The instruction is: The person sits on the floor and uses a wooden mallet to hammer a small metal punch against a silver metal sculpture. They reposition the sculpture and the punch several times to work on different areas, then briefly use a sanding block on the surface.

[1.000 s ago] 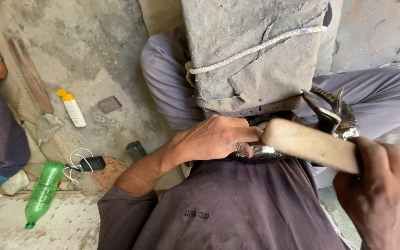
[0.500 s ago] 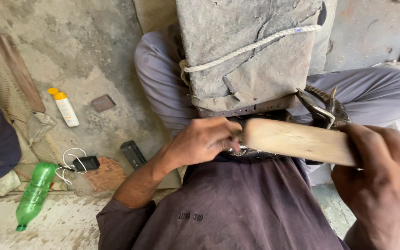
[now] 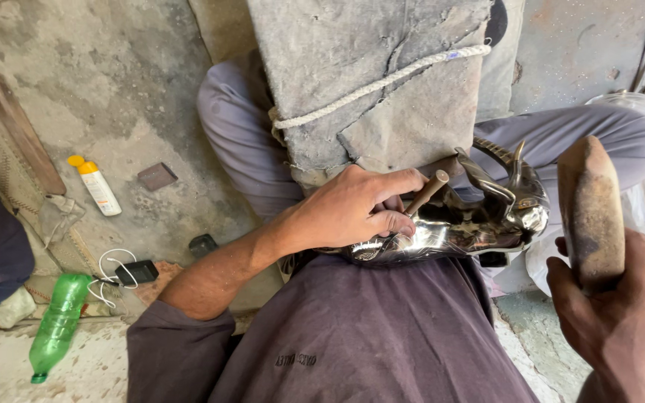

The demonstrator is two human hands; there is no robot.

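Left hand (image 3: 352,213) pinches punch (image 3: 425,192) against shiny metal figure (image 3: 472,224) lying in lap, right hand (image 3: 614,313) grips raised wooden mallet (image 3: 590,213); an off-centre blow likely glances onto the fingers (image 3: 393,222) or skids punch across the polish.

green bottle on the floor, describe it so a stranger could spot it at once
Start at the bare concrete floor on the person's left. Near its lower edge lies the green bottle, below the black charger. It is the only clear green thing there.
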